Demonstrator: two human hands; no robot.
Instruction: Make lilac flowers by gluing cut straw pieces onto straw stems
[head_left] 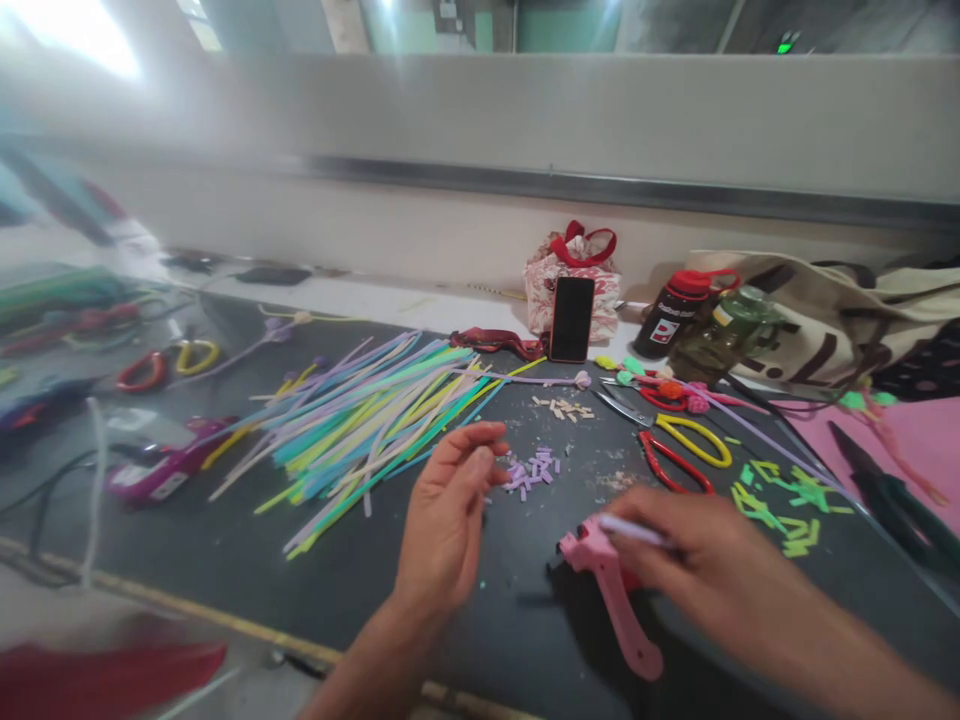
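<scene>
I have the right hand (694, 545) clamped on a lilac stick (634, 530), right at a pink tool (621, 615) low on the dark table (345, 590); whether it grips that tool too, I cannot tell from here. My left hand (448, 505) curls beside small purple pieces (534, 470), its fingertips too blurred to show whether they pinch anything. Coloured strips (375, 420) lie heaped beyond it.

Over there a black-screened phone (572, 320) stands before a red-handled patterned cloth bag (541, 290), near a red-capped black bottle (666, 318).
</scene>
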